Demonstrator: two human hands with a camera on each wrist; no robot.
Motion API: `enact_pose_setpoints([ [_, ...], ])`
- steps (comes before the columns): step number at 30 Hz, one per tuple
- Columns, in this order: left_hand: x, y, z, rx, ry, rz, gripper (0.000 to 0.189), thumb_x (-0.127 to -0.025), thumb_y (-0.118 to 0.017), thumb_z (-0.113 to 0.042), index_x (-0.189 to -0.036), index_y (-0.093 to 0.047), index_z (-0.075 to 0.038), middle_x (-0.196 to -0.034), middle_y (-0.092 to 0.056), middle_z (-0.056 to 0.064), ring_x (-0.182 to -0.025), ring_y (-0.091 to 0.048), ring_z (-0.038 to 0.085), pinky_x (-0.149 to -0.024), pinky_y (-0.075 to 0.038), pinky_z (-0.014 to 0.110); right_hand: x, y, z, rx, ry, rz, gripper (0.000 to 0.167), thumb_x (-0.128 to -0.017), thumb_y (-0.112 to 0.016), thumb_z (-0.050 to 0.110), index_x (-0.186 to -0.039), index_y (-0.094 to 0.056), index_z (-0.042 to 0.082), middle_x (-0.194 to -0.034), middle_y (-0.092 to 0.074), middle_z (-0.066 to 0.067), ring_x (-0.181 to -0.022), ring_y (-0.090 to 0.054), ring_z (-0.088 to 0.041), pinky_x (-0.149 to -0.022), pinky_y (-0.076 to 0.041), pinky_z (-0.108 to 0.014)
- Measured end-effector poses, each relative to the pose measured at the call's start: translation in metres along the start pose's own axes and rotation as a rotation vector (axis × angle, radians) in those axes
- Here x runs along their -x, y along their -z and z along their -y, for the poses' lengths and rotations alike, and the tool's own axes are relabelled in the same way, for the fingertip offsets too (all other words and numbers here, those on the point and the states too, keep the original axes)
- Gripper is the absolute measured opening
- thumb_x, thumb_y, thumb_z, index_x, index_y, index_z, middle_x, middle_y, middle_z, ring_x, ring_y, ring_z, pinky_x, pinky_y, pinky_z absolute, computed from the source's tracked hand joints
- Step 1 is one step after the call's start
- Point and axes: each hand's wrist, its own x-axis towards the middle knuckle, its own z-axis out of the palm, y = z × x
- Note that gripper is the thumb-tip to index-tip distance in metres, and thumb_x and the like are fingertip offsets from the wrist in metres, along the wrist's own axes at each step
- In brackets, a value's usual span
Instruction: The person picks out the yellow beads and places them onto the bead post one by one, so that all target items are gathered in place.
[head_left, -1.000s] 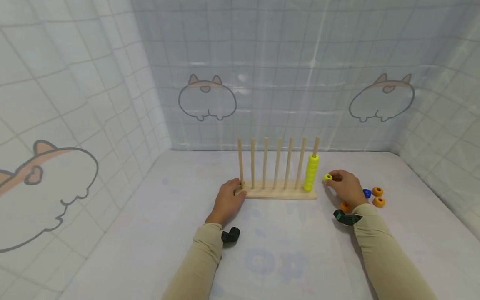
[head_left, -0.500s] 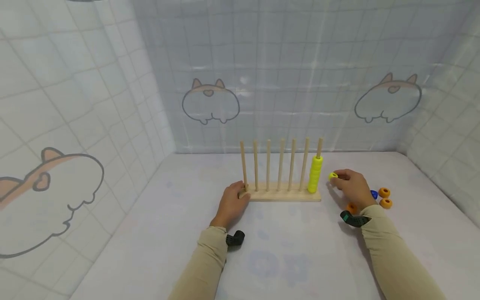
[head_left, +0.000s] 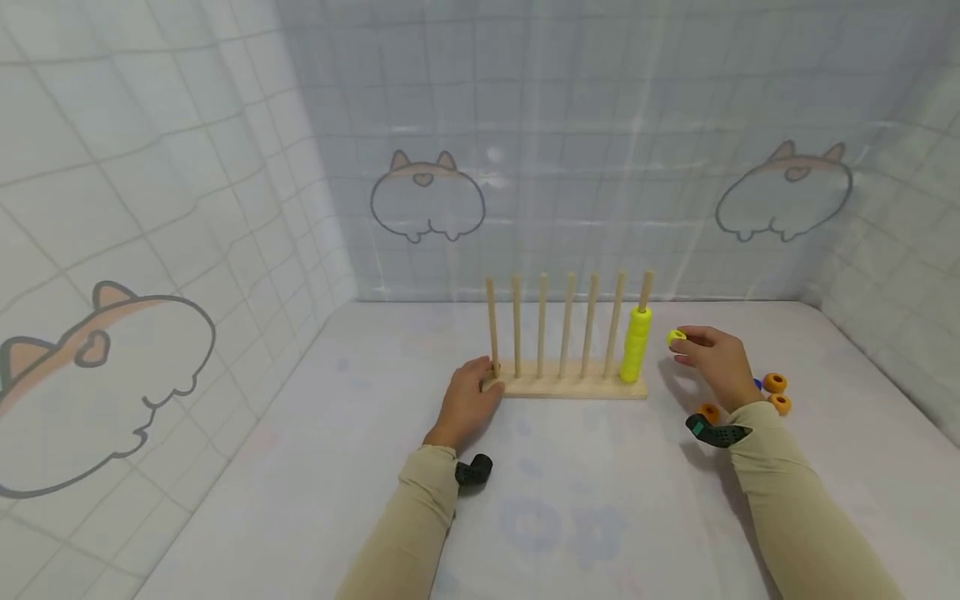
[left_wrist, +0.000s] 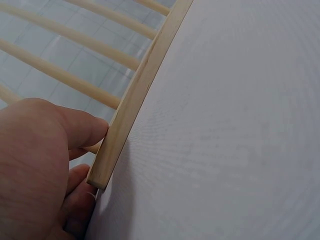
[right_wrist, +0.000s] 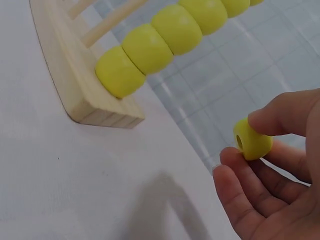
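Observation:
A wooden peg rack [head_left: 566, 387], an abacus-like base with a row of upright pegs, stands on the table. Its rightmost peg carries a stack of yellow beads [head_left: 635, 346], with the peg's top bare above them. At the rack's left end my left hand [head_left: 468, 404] grips the base, thumb [left_wrist: 92, 131] on the front side and other fingers around the end. My right hand [head_left: 718, 363] pinches a single yellow bead [right_wrist: 253, 140] between thumb and fingers, raised off the table right of the rack. The bead's hole shows in the right wrist view.
Beside and behind the right wrist lie orange beads [head_left: 776, 383] and a blue bead [head_left: 757, 384], mostly hidden by the hand. Another orange bead [head_left: 708, 412] sits near the black wrist camera [head_left: 716, 432]. A tiled-pattern backdrop [head_left: 585, 167] rises behind the table.
My right hand has lifted the pinched yellow bead a little higher off the table. The left hand keeps its grip on the rack. The head view has shifted slightly.

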Motion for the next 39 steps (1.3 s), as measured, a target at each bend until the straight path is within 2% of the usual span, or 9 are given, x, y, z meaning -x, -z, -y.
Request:
enact_pose_setpoints([
  [8, 0.003, 0.001, 0.002, -0.011, 0.001, 0.004, 0.047, -0.096, -0.064, -0.019, -0.137, -0.059, 0.003, -0.145, -0.052, 0.018, -0.137, -0.043, 0.037, -0.115, -0.033, 0.047, -0.003, -0.002, 0.006, -0.116, -0.027, 0.006, 0.062, -0.099, -0.064, 0.037, -0.146, -0.047, -0.001, -0.136, -0.054, -0.018, -0.118, -0.061, -0.03, -0.098, -0.051, -0.035],
  [13, 0.002, 0.004, 0.003, -0.006, 0.007, -0.007, 0.044, -0.096, -0.064, -0.019, -0.135, -0.062, 0.001, -0.145, -0.052, 0.018, -0.137, -0.043, 0.037, -0.115, -0.033, 0.048, -0.004, -0.003, 0.013, -0.147, 0.007, 0.026, 0.063, -0.098, -0.065, 0.037, -0.145, -0.047, -0.001, -0.134, -0.054, -0.016, -0.119, -0.06, -0.03, -0.099, -0.051, -0.037],
  [21, 0.002, 0.003, 0.001, -0.007, 0.007, -0.008, 0.042, -0.095, -0.064, -0.018, -0.133, -0.063, 0.001, -0.144, -0.052, 0.019, -0.137, -0.043, 0.037, -0.115, -0.032, 0.048, -0.005, -0.002, 0.02, -0.227, 0.044, 0.019, 0.057, -0.098, -0.066, 0.028, -0.142, -0.049, -0.005, -0.122, -0.057, -0.008, -0.103, -0.065, -0.01, -0.097, -0.053, -0.034],
  [24, 0.002, 0.002, 0.0, 0.002, -0.001, -0.008, 0.043, -0.095, -0.065, -0.018, -0.134, -0.061, 0.002, -0.144, -0.052, 0.019, -0.137, -0.043, 0.038, -0.115, -0.033, 0.048, -0.004, 0.0, 0.021, -0.244, 0.036, 0.021, 0.057, -0.098, -0.066, 0.027, -0.141, -0.048, -0.006, -0.119, -0.058, -0.004, -0.102, -0.065, -0.009, -0.096, -0.053, -0.032],
  [28, 0.0, 0.0, 0.001, 0.0, 0.003, -0.003, 0.045, -0.096, -0.065, -0.019, -0.136, -0.06, 0.001, -0.145, -0.052, 0.019, -0.137, -0.042, 0.037, -0.116, -0.032, 0.047, -0.004, 0.002, 0.021, -0.265, 0.025, 0.032, 0.057, -0.098, -0.067, 0.026, -0.142, -0.047, -0.005, -0.117, -0.059, -0.001, -0.109, -0.064, -0.016, -0.097, -0.052, -0.032],
  [31, -0.001, -0.001, 0.001, -0.006, 0.006, -0.003, 0.045, -0.096, -0.065, -0.02, -0.136, -0.06, 0.0, -0.144, -0.052, 0.018, -0.137, -0.043, 0.037, -0.116, -0.032, 0.047, -0.004, 0.003, 0.022, -0.289, 0.03, 0.037, 0.058, -0.098, -0.067, 0.025, -0.142, -0.047, -0.006, -0.116, -0.059, 0.0, -0.109, -0.064, -0.016, -0.096, -0.052, -0.031],
  [35, -0.001, -0.001, -0.001, -0.004, -0.002, -0.008, 0.044, -0.095, -0.065, -0.018, -0.135, -0.061, 0.001, -0.144, -0.053, 0.019, -0.137, -0.043, 0.037, -0.115, -0.032, 0.047, -0.002, 0.006, 0.026, -0.372, 0.064, 0.058, 0.062, -0.098, -0.067, 0.023, -0.144, -0.043, -0.01, -0.116, -0.06, -0.001, -0.102, -0.065, -0.009, -0.092, -0.054, -0.026],
  [39, 0.0, 0.001, -0.003, 0.0, -0.007, -0.014, 0.042, -0.095, -0.065, -0.017, -0.134, -0.062, 0.001, -0.143, -0.053, 0.019, -0.136, -0.044, 0.038, -0.115, -0.033, 0.048, -0.001, 0.008, 0.033, -0.45, 0.09, 0.086, 0.065, -0.098, -0.067, 0.023, -0.146, -0.04, -0.011, -0.118, -0.059, -0.002, -0.102, -0.065, -0.009, -0.091, -0.054, -0.023],
])
